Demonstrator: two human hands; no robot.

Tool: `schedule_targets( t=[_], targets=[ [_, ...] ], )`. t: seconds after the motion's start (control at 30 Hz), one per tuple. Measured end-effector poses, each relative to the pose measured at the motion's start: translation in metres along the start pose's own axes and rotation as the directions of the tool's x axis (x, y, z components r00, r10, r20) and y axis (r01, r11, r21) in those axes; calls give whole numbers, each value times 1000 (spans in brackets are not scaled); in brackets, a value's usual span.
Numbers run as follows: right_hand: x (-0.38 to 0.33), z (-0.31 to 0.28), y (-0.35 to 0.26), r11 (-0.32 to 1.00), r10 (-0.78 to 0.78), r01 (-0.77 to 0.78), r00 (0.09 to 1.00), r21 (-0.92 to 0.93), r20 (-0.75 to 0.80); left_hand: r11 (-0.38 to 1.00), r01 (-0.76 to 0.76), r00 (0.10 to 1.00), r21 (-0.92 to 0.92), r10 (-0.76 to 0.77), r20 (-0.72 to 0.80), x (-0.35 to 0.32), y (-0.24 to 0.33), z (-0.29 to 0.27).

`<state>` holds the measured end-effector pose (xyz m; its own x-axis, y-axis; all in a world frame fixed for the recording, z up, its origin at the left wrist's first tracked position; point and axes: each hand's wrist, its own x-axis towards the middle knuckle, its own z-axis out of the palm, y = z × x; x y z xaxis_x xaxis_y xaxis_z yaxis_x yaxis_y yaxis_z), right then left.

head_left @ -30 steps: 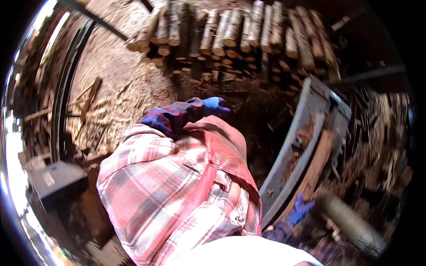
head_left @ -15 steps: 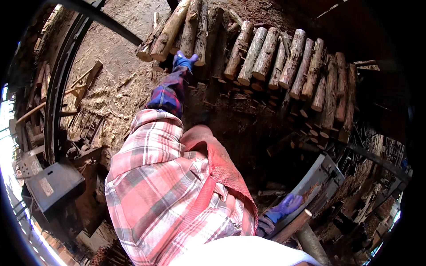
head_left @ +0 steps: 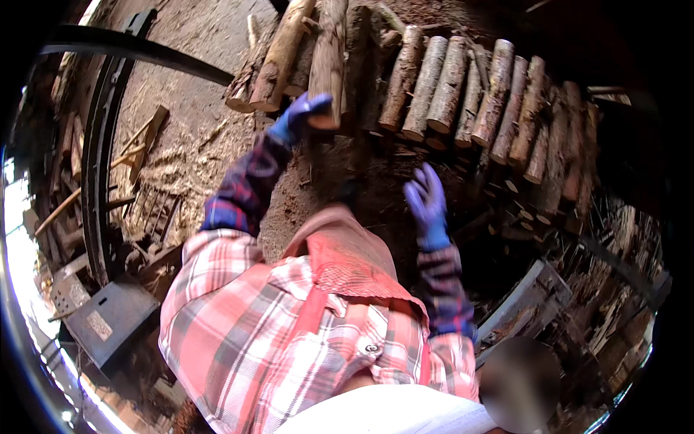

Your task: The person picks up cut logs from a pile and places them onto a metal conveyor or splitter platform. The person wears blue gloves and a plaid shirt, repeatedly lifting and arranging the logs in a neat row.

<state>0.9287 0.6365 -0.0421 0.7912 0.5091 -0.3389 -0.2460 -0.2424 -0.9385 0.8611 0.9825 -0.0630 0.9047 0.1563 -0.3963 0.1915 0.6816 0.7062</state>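
My left hand [head_left: 301, 117], in a purple-blue glove, grips the near end of a barked log [head_left: 329, 61] at the left part of the log pile. The log's pale cut end shows beside the thumb, while the fingers beneath are partly hidden. To its left lies another thick log [head_left: 283, 54], close to the hand but apart from it. My right hand [head_left: 428, 199], gloved in purple, is in the air in front of the row of logs [head_left: 443, 83]. Its fingers are extended and nothing is in them.
More logs [head_left: 557, 148] continue the pile to the right. A dark metal bar [head_left: 144, 48] meets an upright rail [head_left: 101, 166] on the left, above a grey metal box [head_left: 112, 318]. At lower right stands a grey metal trough [head_left: 524, 293]. Wood chips [head_left: 188, 155] cover the ground.
My left hand has taken hold of a log's near end, and that log has shifted. My right hand has moved from the metal trough up and left, toward the pile.
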Motion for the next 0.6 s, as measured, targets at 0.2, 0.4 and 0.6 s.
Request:
schedule_targets(
  t=[0.2, 0.4, 0.6],
  targets=[
    [74, 31, -7, 718, 92, -100, 995, 689, 48, 255, -327, 890, 910, 407, 206, -103, -127, 137],
    [-22, -61, -1, 747, -77, 371, 872, 551, -483, 71, -627, 759, 776, 280, 588, -148, -199, 234],
    [-237, -216, -10, 724, -298, 562, 778, 400, -553, 337, -765, 564, 548, -57, 824, -170, -282, 338]
  ],
)
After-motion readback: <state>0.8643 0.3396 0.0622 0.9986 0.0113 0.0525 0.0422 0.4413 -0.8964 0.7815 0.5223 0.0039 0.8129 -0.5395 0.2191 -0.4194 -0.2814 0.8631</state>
